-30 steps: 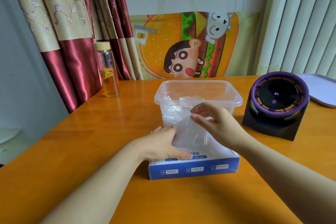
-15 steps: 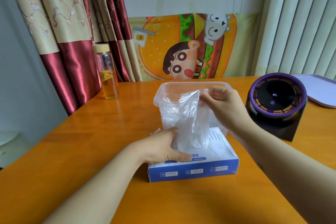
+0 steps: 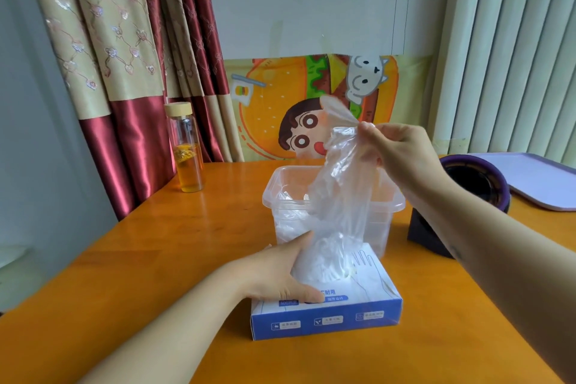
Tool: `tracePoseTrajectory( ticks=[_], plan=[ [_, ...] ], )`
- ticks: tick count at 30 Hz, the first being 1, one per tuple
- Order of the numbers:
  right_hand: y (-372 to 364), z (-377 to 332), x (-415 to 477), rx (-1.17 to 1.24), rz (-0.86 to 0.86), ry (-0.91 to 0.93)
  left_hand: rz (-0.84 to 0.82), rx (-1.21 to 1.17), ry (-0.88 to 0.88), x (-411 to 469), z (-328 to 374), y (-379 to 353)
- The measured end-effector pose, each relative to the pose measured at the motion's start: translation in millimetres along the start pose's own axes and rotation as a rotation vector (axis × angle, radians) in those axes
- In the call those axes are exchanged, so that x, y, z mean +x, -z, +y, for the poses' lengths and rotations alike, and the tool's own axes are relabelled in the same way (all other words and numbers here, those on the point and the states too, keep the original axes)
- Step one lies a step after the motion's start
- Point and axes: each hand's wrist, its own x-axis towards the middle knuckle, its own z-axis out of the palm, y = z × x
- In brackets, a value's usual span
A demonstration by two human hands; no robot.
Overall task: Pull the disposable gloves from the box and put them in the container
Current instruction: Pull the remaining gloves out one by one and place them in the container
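A clear glove (image 3: 341,193) is pinched at its top by the right hand (image 3: 402,153), with its lower end in the box (image 3: 327,321). The box is pressed down by the left hand (image 3: 280,274), fingers flat. Pulling seems underway. Next, the glove needs lifting free and lowering into the container (image 3: 267,196) just beyond.

An orange wooden table (image 3: 149,259) fills the near part of the room, glossy under soft light. Behind the raised fingers (image 3: 374,134) stands a pale wall (image 3: 311,3), with a cartoon burger cloth (image 3: 268,109) along its foot. Well left of the fingers hang beige-and-red curtains (image 3: 118,65); to their right, pale vertical blinds (image 3: 514,56). A grey side wall (image 3: 28,134) closes the far left.
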Motion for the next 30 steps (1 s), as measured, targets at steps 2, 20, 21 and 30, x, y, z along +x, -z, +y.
tracePoseTrajectory(
  ticks=[2, 20, 21, 30],
  plan=[
    [4, -6, 6, -0.014, -0.053, 0.0, 0.061, -0.039, -0.012, -4, 2, 7],
    [-21, -36, -12, 0.022, -0.277, 0.001, 0.298, -1.363, -0.352, -3, 78, 31],
    [-20, -36, -13, 0.006, -0.284, 0.006, 0.32, -1.456, -0.371, -2, 81, 34],
    [17, -23, 2, 0.075, -0.372, -0.16, 0.385, -1.653, -0.508, 6, 74, 58]
  ],
)
